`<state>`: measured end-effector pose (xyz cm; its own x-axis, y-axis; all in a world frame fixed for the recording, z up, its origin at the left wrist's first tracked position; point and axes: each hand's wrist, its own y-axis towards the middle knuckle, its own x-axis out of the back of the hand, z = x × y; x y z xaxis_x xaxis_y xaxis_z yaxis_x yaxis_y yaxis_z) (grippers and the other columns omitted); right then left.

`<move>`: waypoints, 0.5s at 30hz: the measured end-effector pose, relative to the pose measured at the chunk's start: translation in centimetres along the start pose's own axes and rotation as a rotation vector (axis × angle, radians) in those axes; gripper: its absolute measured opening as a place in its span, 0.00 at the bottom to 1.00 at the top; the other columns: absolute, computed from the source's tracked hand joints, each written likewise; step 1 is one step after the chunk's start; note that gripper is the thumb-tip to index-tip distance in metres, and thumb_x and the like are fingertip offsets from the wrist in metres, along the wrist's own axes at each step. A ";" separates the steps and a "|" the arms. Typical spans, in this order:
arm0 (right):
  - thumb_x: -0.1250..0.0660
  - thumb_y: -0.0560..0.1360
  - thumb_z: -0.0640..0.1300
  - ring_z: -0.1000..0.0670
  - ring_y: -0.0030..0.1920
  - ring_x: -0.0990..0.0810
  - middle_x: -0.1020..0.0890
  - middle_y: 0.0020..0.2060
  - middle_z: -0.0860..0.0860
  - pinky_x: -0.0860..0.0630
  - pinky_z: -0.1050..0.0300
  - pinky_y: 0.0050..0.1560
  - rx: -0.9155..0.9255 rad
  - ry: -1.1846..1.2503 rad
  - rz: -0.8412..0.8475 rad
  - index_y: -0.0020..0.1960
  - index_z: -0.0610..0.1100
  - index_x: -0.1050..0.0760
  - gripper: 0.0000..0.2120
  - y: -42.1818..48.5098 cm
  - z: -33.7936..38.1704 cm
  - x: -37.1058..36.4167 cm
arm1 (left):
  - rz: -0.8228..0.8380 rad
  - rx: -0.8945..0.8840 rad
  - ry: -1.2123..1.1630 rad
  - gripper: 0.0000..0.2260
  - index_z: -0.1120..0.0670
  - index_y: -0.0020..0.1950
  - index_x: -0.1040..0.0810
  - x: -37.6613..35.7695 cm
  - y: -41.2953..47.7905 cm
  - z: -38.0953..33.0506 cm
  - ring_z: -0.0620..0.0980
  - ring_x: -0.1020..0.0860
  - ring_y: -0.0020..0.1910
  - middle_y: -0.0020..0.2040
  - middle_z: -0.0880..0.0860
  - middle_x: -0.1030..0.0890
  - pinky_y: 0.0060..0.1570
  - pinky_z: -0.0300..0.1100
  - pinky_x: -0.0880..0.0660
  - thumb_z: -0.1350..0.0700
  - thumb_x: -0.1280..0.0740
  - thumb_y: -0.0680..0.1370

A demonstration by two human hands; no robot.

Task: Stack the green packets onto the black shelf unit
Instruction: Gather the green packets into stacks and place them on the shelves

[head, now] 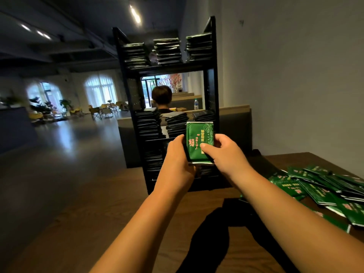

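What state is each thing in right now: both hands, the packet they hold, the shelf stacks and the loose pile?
Left hand: gripping the held packet's left edge.
Right hand: gripping its right edge, thumb on the face.
Held packet: upright, in front of the middle shelf, not yet placed.
Black shelf unit: upright on the table, packets stacked on its shelves.
Loose pile: scattered flat on the table, unstacked.

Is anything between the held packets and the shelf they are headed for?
Nothing visible blocks them. Both hands, left hand and right hand, hold the green packets right before the black shelf unit, level with the middle shelf and its lowest right stack.
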<state>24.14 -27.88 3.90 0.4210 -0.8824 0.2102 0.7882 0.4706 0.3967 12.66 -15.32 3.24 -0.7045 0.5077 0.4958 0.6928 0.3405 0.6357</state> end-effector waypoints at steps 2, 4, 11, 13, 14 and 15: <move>0.28 0.82 0.51 0.65 0.44 0.15 0.13 0.52 0.58 0.24 0.73 0.36 0.045 -0.067 0.030 0.63 0.54 0.21 0.10 1.0 1.5 -0.4 | -0.038 -0.017 0.033 0.30 0.34 0.63 0.32 1.3 1.0 0.4 0.36 0.23 0.57 0.59 0.39 0.25 0.51 0.29 0.24 0.61 0.22 0.75; 0.30 0.83 0.52 0.65 0.46 0.17 0.15 0.52 0.60 0.25 0.70 0.38 0.078 -0.159 0.056 0.64 0.56 0.21 0.10 2.1 2.9 -0.7 | -0.035 -0.011 0.063 0.30 0.32 0.61 0.34 2.5 2.0 0.6 0.34 0.22 0.56 0.58 0.38 0.24 0.50 0.29 0.24 0.62 0.23 0.76; 0.28 0.82 0.52 0.56 0.50 0.14 0.13 0.53 0.53 0.20 0.62 0.46 0.155 -0.240 0.013 0.63 0.48 0.18 0.13 8.0 6.9 -2.0 | -0.088 0.082 0.089 0.31 0.46 0.75 0.33 5.0 7.2 1.2 0.35 0.17 0.47 0.57 0.41 0.18 0.42 0.28 0.24 0.57 0.23 0.77; 0.29 0.82 0.55 0.51 0.51 0.15 0.14 0.51 0.51 0.21 0.55 0.47 0.171 -0.343 0.004 0.60 0.45 0.16 0.15 10.2 8.2 -2.4 | -0.115 0.115 0.079 0.27 0.48 0.73 0.31 5.5 9.1 1.2 0.33 0.18 0.44 0.56 0.42 0.18 0.39 0.28 0.25 0.57 0.23 0.78; 0.29 0.82 0.55 0.48 0.50 0.16 0.14 0.48 0.49 0.22 0.52 0.47 0.166 -0.394 0.005 0.57 0.43 0.15 0.16 11.3 8.9 -2.6 | -0.133 0.127 0.086 0.27 0.49 0.72 0.31 5.8 10.1 1.3 0.35 0.19 0.44 0.55 0.42 0.19 0.40 0.29 0.25 0.57 0.23 0.78; 0.30 0.82 0.56 0.46 0.48 0.16 0.14 0.46 0.47 0.23 0.50 0.46 0.156 -0.431 0.009 0.53 0.40 0.15 0.18 12.3 9.5 -2.8 | -0.154 0.138 0.099 0.26 0.50 0.73 0.30 5.9 10.9 1.3 0.38 0.20 0.45 0.55 0.42 0.21 0.42 0.32 0.25 0.55 0.23 0.79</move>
<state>28.37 -19.64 16.63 0.1763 -0.8137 0.5539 0.6943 0.5017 0.5160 16.25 -7.54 12.38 -0.8107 0.3635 0.4589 0.5854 0.5165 0.6249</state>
